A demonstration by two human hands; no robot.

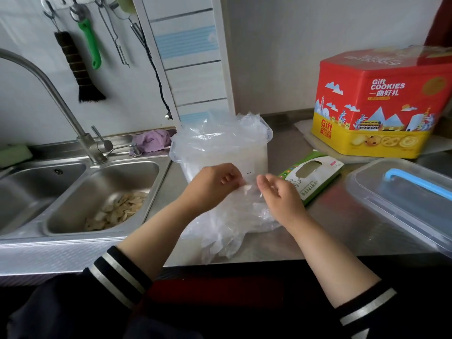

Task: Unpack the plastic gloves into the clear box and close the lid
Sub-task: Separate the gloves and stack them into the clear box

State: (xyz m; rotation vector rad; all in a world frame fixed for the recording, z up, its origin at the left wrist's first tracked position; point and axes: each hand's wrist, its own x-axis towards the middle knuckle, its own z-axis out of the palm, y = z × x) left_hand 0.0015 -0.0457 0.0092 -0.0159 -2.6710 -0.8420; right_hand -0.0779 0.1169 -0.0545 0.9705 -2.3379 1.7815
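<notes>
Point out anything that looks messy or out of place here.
Plastic gloves billow above the clear box's rim, so the lid, lying apart on the counter, may not shut yet. More gloves sprawl to the counter edge. Food scraps sit in the sink.

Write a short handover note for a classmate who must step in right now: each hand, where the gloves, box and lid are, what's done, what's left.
Left hand and right hand both pinch the loose plastic gloves on the counter, in front of the clear box.
Box stands open, some gloves already bulging out of its top.
Lid, blue handle, lies to the right, off the box.
Glove packet lies beside the box.
Left: put the remaining gloves in, press them down, fit the lid.
</notes>
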